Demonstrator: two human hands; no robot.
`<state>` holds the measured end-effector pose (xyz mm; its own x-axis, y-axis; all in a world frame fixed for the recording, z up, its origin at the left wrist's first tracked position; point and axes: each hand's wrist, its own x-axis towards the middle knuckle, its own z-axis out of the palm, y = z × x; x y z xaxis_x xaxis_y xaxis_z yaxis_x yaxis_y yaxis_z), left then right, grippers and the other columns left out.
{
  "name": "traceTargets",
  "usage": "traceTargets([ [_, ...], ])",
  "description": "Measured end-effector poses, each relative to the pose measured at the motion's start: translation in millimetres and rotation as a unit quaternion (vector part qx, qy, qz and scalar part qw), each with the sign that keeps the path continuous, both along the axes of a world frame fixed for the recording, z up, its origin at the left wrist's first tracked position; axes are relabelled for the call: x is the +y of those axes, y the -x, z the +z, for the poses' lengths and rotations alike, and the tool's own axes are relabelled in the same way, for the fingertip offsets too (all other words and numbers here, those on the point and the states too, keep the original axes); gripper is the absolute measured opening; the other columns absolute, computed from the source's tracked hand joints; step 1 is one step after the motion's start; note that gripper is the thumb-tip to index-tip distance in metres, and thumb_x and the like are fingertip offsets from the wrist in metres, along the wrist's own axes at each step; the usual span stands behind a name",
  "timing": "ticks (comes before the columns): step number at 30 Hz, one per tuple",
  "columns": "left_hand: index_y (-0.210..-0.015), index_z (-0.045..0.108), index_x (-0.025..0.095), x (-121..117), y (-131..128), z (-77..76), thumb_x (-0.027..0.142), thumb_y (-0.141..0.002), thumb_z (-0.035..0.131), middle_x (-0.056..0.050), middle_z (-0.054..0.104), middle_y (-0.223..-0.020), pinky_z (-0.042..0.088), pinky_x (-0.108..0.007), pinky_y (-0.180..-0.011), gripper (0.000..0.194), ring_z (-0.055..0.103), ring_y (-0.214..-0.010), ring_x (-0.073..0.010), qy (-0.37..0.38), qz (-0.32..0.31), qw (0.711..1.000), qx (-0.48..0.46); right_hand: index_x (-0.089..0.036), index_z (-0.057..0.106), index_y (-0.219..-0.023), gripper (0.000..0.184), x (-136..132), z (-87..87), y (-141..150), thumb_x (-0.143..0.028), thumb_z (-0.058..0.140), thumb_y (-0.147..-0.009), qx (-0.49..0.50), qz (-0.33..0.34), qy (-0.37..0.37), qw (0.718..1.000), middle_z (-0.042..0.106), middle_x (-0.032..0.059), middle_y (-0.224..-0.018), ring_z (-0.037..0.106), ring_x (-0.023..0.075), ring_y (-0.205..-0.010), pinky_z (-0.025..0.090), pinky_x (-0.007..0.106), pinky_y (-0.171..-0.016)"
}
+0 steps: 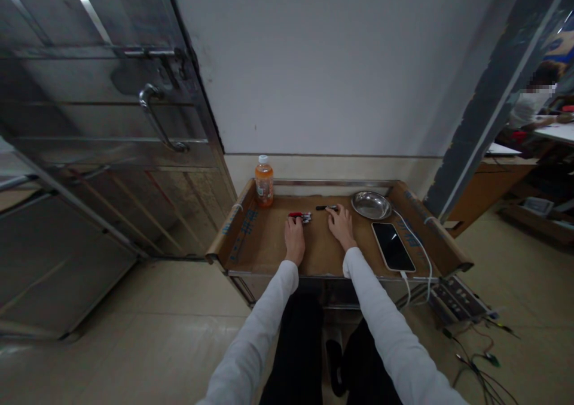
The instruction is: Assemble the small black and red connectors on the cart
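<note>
My left hand (294, 240) is on the left-middle of a cardboard-lined cart top, its fingers closed at a small cluster of red and silver pen-like sticks (299, 216). The cluster lies just beyond the fingertips, partly covered by them. To the right, my right hand (342, 225) pinches the right end of a short black pen-like stick (321, 207) lying near the cardboard surface. Both are too small to name exactly. A round shiny metal dish (371, 205) stands right of my right hand.
A bottle of orange drink (264, 183) stands at the back left corner. At the right lies a phone (393, 246) with a white cable (424, 246). Raised cardboard sides (233, 222) flank the cart. Cables (479, 363) lie on the floor; another person (529, 106) is far right.
</note>
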<state>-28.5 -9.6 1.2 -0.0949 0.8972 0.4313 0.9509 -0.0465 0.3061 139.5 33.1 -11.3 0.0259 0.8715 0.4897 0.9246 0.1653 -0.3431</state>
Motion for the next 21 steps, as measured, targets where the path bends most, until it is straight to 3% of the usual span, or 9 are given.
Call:
traceTargets([
  [4, -0.11, 0.053, 0.011, 7.4, -8.5, -6.9, 0.004, -0.089, 0.03, -0.016, 0.054, -0.11, 0.045, -0.037, -0.09, 0.031, 0.054, -0.103, -0.0223, -0.012, -0.011, 1.0, 0.007, -0.025, 0.063, -0.114, 0.032, 2.2, -0.6, 0.1, -0.021, 0.045, -0.087, -0.006, 0.002, -0.002, 1.0, 0.049, 0.0122, -0.127, 0.044, 0.0257, -0.111, 0.037, 0.039, -0.089],
  [10, -0.109, 0.051, 0.009, 21.8, -47.0, -19.8, 0.004, -0.087, 0.035, -0.017, 0.056, -0.111, 0.045, -0.038, -0.095, 0.028, 0.054, -0.109, -0.023, -0.036, -0.134, 0.99, 0.022, -0.021, 0.066, -0.103, 0.031, 4.9, -3.0, -6.7, -0.016, 0.041, -0.086, 0.023, -0.006, -0.026, 0.999, 0.056, 0.0108, -0.107, 0.047, 0.0233, -0.1, 0.038, 0.036, -0.087],
  [15, -0.109, 0.051, 0.01, 43.8, -70.6, -19.1, 0.006, -0.09, 0.033, -0.015, 0.057, -0.109, 0.046, -0.037, -0.092, 0.026, 0.056, -0.104, -0.0213, -0.011, -0.125, 0.992, 0.007, -0.02, 0.062, -0.113, 0.035, 9.5, -9.8, -10.3, -0.015, 0.041, -0.085, 0.019, -0.036, -0.022, 0.999, 0.054, 0.0125, -0.113, 0.047, 0.0232, -0.098, 0.038, 0.035, -0.083],
  [21, -0.105, 0.054, 0.01, 56.0, -70.0, -16.0, 0.005, -0.09, 0.034, -0.013, 0.058, -0.109, 0.046, -0.035, -0.092, 0.026, 0.055, -0.104, -0.02, 0.014, -0.136, 0.991, 0.006, -0.018, 0.066, -0.096, 0.027, 13.9, -15.2, -12.6, -0.02, 0.041, -0.089, 0.016, -0.029, -0.013, 0.999, 0.056, 0.011, -0.096, 0.048, 0.0224, -0.09, 0.039, 0.034, -0.082],
])
